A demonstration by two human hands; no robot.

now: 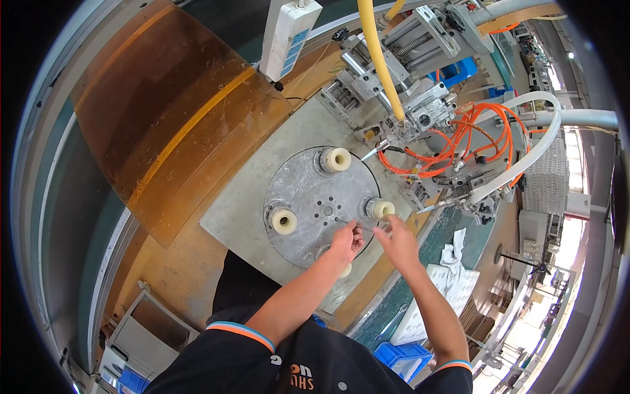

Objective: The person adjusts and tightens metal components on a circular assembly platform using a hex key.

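Note:
My left hand [348, 240] is closed in a pinch over the lower right of a round metal turntable [302, 190]. A thin, clear or greyish rod-like piece [365, 228] runs from its fingertips toward my right hand [398, 239]. My right fingers are bent close together beside a cream cylindrical holder [382, 209]; what they grip is too small and blurred to make out. More cream holders stand on the turntable, one at the top [337, 159] and one at the left [283, 222]. Another [345, 270] is partly hidden under my left forearm.
Behind the turntable stands a metal dispensing fixture [420, 108] with a yellow hose [380, 59] and coiled orange tubes [482, 141]. An amber transparent sheet [177, 111] is at left. A white cloth [454, 256] and a blue bin [403, 358] are at right.

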